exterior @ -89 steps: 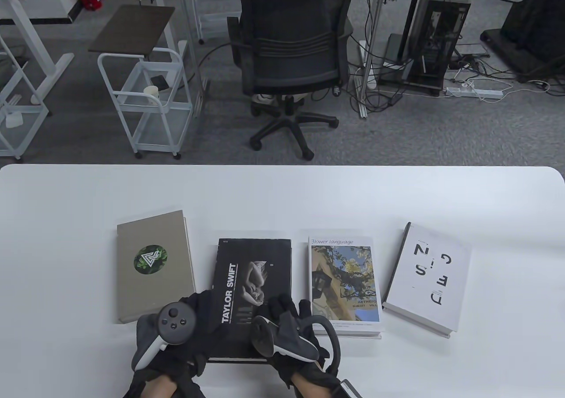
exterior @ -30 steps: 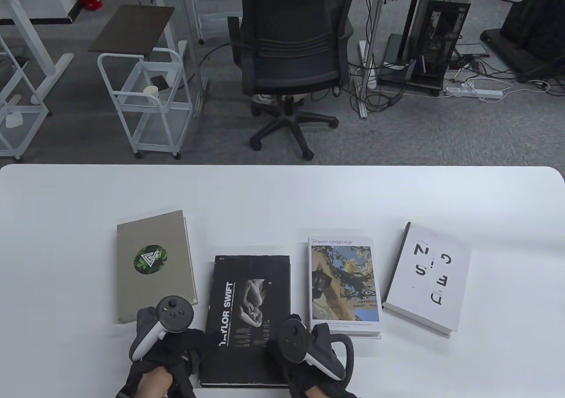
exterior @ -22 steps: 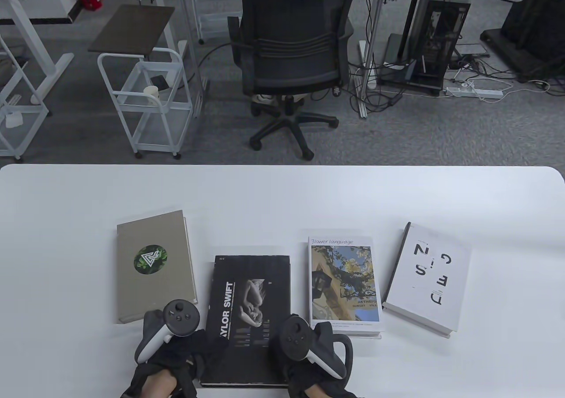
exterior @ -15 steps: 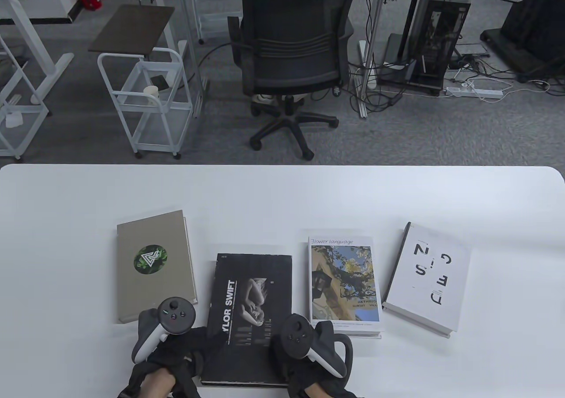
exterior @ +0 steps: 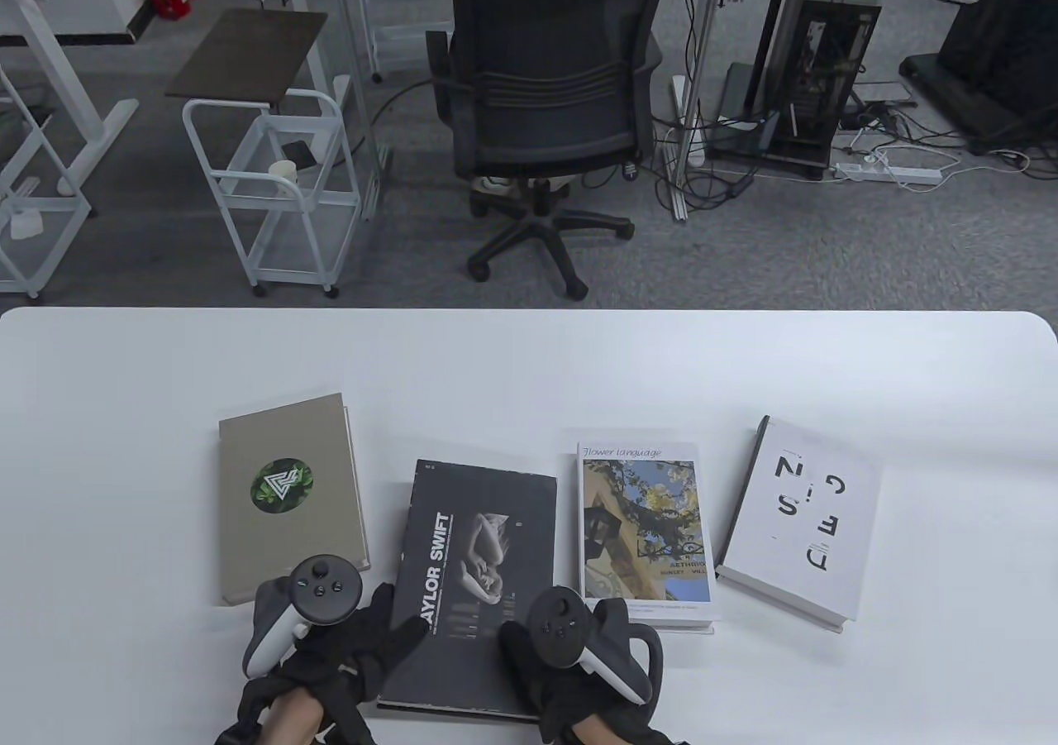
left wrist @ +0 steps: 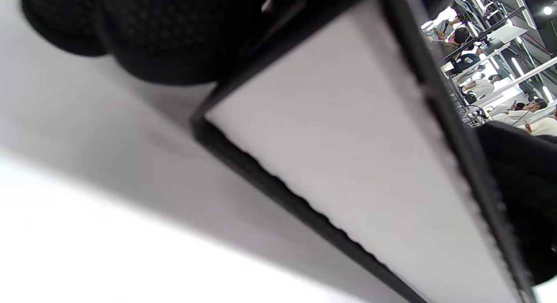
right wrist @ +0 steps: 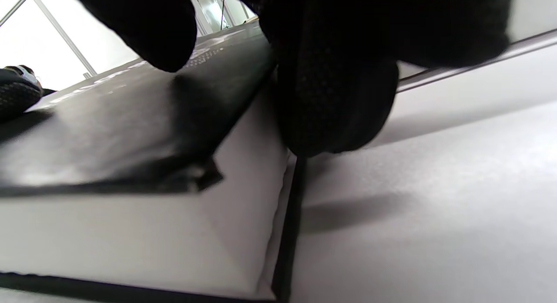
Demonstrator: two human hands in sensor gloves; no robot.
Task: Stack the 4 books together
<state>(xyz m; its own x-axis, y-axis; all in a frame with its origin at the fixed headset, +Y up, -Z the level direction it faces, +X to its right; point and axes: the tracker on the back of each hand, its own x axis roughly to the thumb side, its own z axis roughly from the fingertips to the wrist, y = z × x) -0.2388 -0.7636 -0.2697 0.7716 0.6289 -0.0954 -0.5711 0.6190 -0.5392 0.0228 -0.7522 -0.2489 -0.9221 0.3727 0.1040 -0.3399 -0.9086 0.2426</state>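
1. White table (exterior: 529, 365) carries four books in a row.
2. Black book (exterior: 475, 563), second from left, sits tilted between tan book (exterior: 285, 493) and flower book (exterior: 645, 530); white book (exterior: 798, 518) lies rightmost.
3. Left hand (exterior: 347, 646) and right hand (exterior: 562, 654) grip its near corners.

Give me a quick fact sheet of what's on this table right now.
books: four, side by side, none stacked
black book: near end raised off the table, held at both near corners
left hand: grips its near left corner
right hand: grips its near right corner
grey book: flat, far left
flower book: flat
white book: flat, far right
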